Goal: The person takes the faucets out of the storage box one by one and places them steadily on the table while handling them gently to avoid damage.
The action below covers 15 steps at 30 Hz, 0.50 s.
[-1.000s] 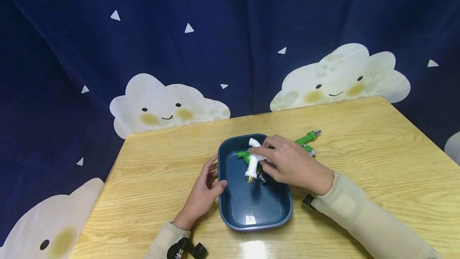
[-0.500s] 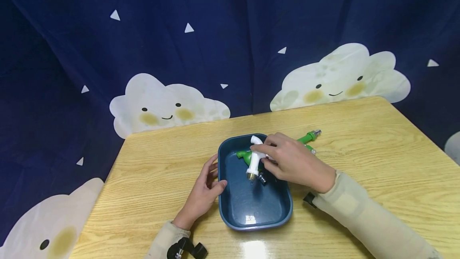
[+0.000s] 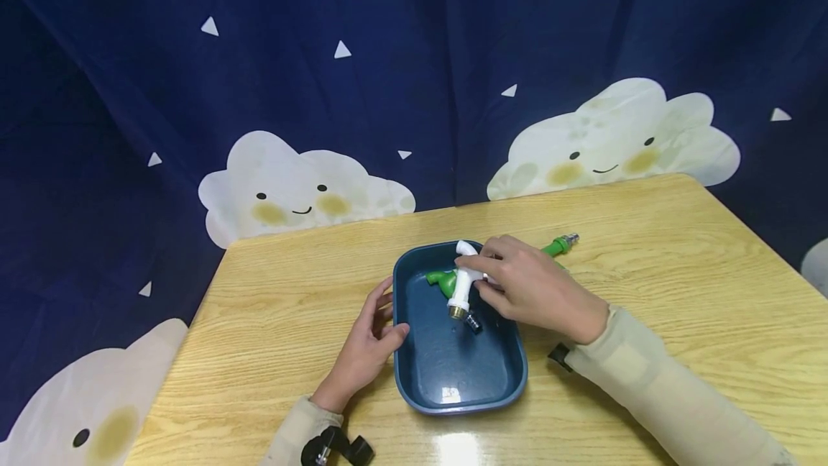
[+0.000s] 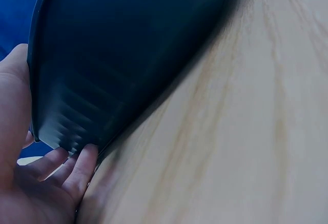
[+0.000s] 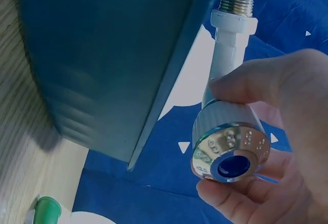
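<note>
My right hand (image 3: 527, 282) pinches a white faucet (image 3: 462, 290) above the far part of a dark blue plastic tub (image 3: 446, 372). The faucet's brass threaded end tips down toward me in the head view. In the right wrist view, thumb and fingers grip the faucet (image 5: 228, 55) around its ribbed knob, which has a silver face and blue centre. A green faucet (image 3: 443, 282) with a dark, shiny end lies inside the tub, partly covered by the white one. My left hand (image 3: 362, 351) holds the tub's left side, thumb at the rim and fingertips against the outer wall (image 4: 128, 39).
Another green faucet (image 3: 556, 245) with a metal tip lies on the wooden table (image 3: 698, 272) right of the tub, partly hidden behind my right hand. A dark blue curtain (image 3: 362, 106) with clouds hangs behind the table's far edge.
The right hand has lifted the white faucet slightly and shifted it a little right and away from me. It now hides more of the green faucet on the table. The left hand and tub stay put.
</note>
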Available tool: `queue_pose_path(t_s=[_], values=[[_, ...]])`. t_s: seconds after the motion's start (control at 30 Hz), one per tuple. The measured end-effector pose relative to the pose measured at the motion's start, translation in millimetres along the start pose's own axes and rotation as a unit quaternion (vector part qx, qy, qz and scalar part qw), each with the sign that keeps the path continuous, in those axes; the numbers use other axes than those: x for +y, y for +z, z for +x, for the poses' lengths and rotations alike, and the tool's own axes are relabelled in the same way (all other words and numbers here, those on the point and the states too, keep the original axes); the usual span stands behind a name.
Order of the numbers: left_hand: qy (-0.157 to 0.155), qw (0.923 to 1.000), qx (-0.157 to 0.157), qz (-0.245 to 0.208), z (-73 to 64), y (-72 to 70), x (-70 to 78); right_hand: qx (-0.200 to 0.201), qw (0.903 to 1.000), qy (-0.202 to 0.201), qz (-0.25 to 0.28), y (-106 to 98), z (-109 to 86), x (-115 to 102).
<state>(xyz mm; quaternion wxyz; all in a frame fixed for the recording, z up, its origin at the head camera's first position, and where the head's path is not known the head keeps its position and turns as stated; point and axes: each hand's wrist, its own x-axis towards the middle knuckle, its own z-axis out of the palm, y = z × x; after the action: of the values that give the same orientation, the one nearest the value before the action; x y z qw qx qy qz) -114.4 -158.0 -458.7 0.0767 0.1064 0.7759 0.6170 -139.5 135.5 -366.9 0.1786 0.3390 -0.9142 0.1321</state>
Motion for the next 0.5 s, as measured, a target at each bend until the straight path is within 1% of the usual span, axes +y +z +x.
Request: queue_pose_path(t_s=[0.5], values=[[0.001,1.0,-0.005,-0.008,-0.1,-0.2,0.7,0.006,1.0,0.002,0.002,-1.6,1.2,6.9]])
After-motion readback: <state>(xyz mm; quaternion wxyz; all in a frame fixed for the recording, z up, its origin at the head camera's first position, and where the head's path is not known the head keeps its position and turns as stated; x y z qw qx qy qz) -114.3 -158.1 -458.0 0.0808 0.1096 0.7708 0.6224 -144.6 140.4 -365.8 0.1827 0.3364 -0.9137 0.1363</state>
